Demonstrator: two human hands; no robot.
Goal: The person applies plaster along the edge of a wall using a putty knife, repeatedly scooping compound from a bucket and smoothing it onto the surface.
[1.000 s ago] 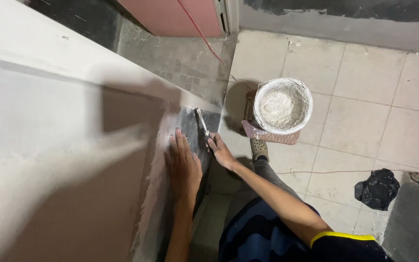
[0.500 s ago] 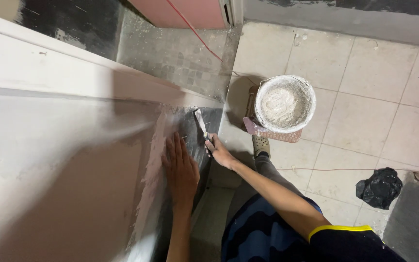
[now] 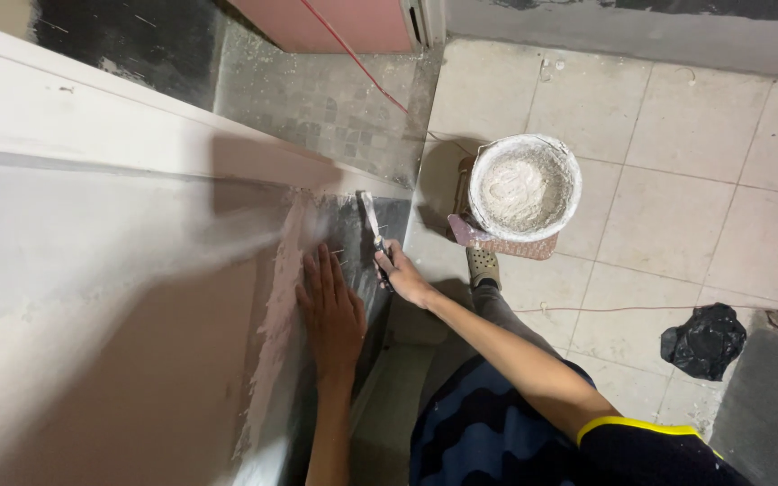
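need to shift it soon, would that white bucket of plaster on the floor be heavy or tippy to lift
The white bucket looks well filled with pale plaster, so probably heavy for its size. It sits partly on a pinkish board on the tiled floor, so it may rock if pushed. Its crusted rim could feel gritty, not slippery.

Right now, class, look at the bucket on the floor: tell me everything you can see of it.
The bucket is round and stands upright and open on the pale tiled floor. Its rim and inner walls are caked with whitish plaster, and a lumpy white mass fills the bottom. It appears to rest on a reddish flat board that juts out beneath its near side. A shod foot stands just below that. No hand touches the bucket; the right hand works at the wall beside it.
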